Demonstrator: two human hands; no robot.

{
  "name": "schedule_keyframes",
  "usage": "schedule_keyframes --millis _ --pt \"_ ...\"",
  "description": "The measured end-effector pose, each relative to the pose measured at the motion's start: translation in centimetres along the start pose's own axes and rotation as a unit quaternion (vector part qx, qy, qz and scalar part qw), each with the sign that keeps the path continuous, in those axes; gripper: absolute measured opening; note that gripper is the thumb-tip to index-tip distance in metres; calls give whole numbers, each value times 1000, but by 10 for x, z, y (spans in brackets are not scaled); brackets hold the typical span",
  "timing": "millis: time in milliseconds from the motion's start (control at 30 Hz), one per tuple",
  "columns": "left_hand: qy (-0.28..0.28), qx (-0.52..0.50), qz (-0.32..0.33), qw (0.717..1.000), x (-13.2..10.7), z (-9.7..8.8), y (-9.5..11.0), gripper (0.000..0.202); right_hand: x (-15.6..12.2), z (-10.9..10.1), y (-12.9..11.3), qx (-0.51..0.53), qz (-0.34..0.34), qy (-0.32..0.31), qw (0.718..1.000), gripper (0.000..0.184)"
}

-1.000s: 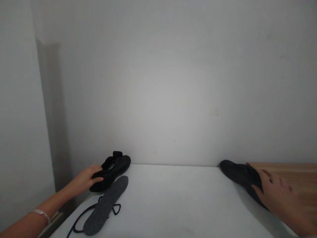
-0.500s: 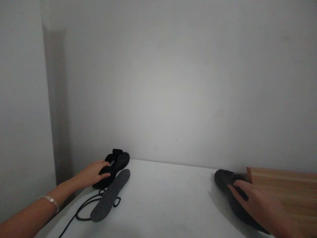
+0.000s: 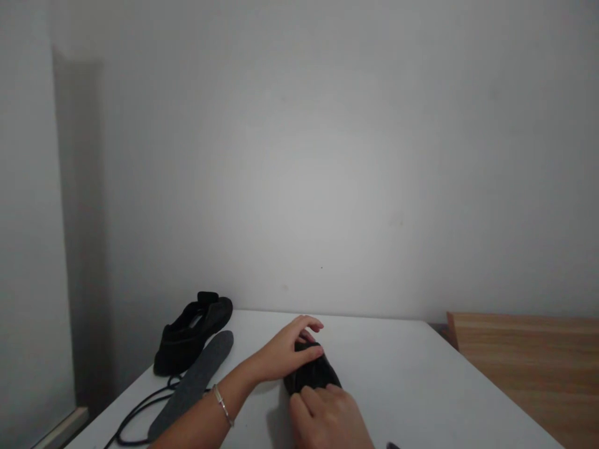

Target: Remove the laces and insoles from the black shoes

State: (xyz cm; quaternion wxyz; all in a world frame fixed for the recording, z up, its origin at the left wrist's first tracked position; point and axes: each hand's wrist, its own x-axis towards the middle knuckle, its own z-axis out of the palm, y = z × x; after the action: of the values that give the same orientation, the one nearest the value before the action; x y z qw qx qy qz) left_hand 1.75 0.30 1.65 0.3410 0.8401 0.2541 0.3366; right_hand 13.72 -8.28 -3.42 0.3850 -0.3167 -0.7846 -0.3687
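A black shoe (image 3: 312, 373) is in the middle of the white table, near its front, partly hidden by both hands. My left hand (image 3: 294, 352), with a silver bracelet at the wrist, curves around the far end of this shoe, thumb on top and fingers arched over. Closer to me, my right hand (image 3: 330, 416) is closed on the near part of the shoe, its fingers curled. At the left stands a second black shoe (image 3: 187, 337). Beside it lies a grey insole (image 3: 199, 377), partly covered by my left forearm, with a black shoelace (image 3: 135, 408) under and around it.
The white table (image 3: 402, 374) meets a plain grey wall (image 3: 318, 187) at the back. A wooden board (image 3: 524, 355) stands beyond the table's right edge. The tip of a small dark object (image 3: 392, 445) shows at the bottom edge.
My right hand has brought the shoe from the right side to the middle. My left hand has left the other shoe and moved right onto this one. The view has shifted slightly.
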Motion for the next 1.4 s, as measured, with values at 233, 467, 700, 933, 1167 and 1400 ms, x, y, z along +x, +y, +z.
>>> schedule_keyframes --millis 233,467,700,933,1167,1400 --pt "0 -217 17 976 13 3 -38 34 23 -16 23 286 149 -108 940 32" --pt "-86 -65 93 990 -7 -18 -25 28 16 -17 100 544 248 -122 792 21" --pt "-122 -81 87 985 -7 -16 -28 22 -4 -1 83 518 224 -156 811 17" --pt "-79 -92 79 990 -5 -8 -35 14 0 3 80 558 346 -2 754 16" --pt "-29 -229 38 972 -8 -5 -40 12 -1 -1 92 668 383 55 635 34" --pt "-53 -367 28 928 -15 -24 -33 64 -10 10 93 600 401 -107 685 36"
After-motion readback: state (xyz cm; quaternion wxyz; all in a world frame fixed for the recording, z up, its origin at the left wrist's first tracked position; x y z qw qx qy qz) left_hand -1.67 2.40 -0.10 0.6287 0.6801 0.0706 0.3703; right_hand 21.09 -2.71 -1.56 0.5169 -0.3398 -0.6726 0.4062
